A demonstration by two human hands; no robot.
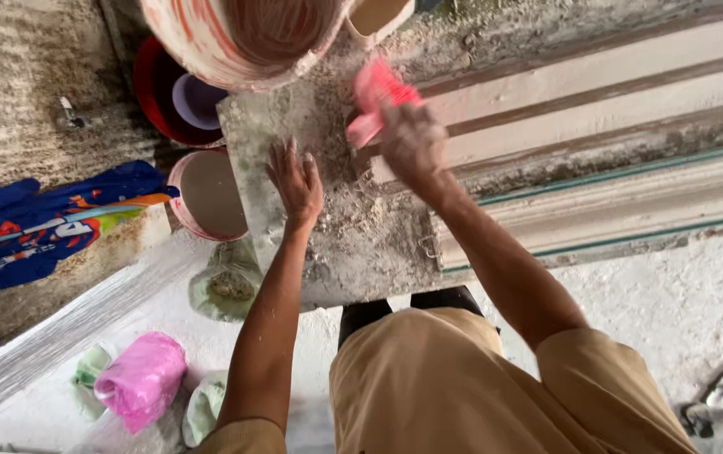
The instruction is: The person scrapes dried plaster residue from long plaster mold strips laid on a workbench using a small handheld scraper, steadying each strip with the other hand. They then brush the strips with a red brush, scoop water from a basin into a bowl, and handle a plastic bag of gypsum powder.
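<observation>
Tan trousers (429, 387) fill the bottom at 6 o'clock. Left hand (296, 181) lies flat w/ fingers spread on the dusty grey slab (361, 244), holding nothing. Right hand (412, 143), at 3 o'clock from it, is closed around a pink scraper (376, 101) touching the slab. Pink bowl (210, 197) sits at 9 o'clock, just beside the slab.

Your slab (353, 244) is crowded at its far edge: the big bucket (244, 34) overhangs it, and a cup (374, 15) stands just right of that. To the left, two bowls (210, 195) sit against the slab's side. Your left hand (296, 181) lies flat mid-slab; your right hand (412, 143) and its pink scraper (374, 101) fill the far right corner. The near end, dusted with powder, is open
</observation>
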